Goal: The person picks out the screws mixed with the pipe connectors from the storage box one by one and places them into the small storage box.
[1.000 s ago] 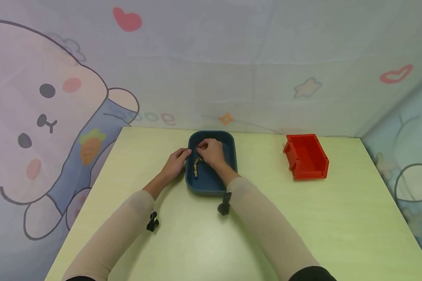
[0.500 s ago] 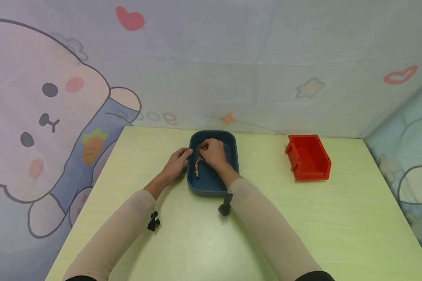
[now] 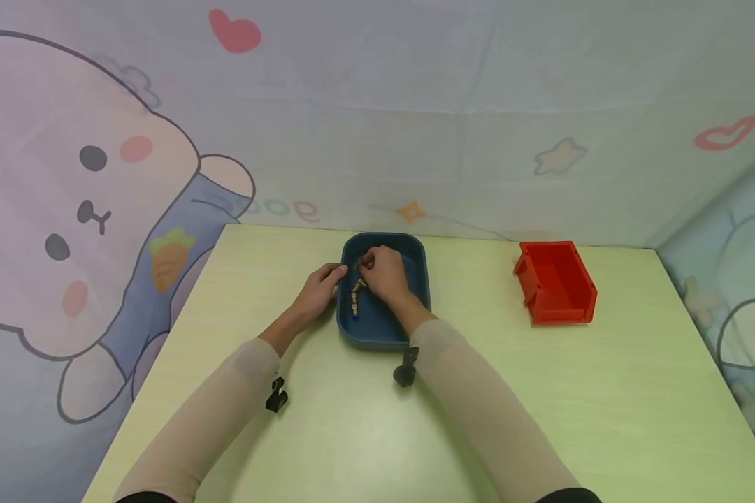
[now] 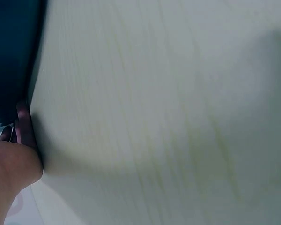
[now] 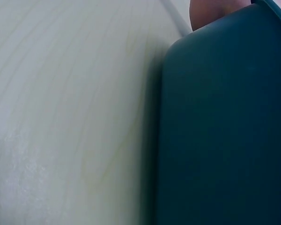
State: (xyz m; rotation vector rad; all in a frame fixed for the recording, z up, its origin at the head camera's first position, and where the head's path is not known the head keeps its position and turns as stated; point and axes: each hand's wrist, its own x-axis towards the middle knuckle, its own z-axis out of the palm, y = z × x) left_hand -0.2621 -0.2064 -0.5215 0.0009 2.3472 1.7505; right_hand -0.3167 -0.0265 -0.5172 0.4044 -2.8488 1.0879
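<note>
The dark blue tray (image 3: 384, 335) stands at the back of the table, and its wall (image 5: 225, 117) fills much of the right wrist view. My left hand (image 3: 314, 290) grips the tray's left rim, thumb on top and fingers (image 4: 24, 124) along the outer wall. Over the inside of the tray, my right hand (image 3: 385, 271) has its fingers curled and pinches a small brass-coloured fitting (image 3: 358, 264), mostly hidden by the fingertips. Just below lie more brass-coloured fittings (image 3: 354, 304) in a row along the tray's left side, one end of it blue.
A red open-front bin (image 3: 556, 286) stands on the table to the right of the tray. Behind the pale table (image 3: 327, 433) hangs a printed cloth (image 3: 377, 105). Small black mounts (image 3: 277, 395) are strapped at both wrists.
The head view has shifted slightly, so everything appears a little further right. Both hands keep nearly the same place; a bit more brass shows at my right fingertips.
</note>
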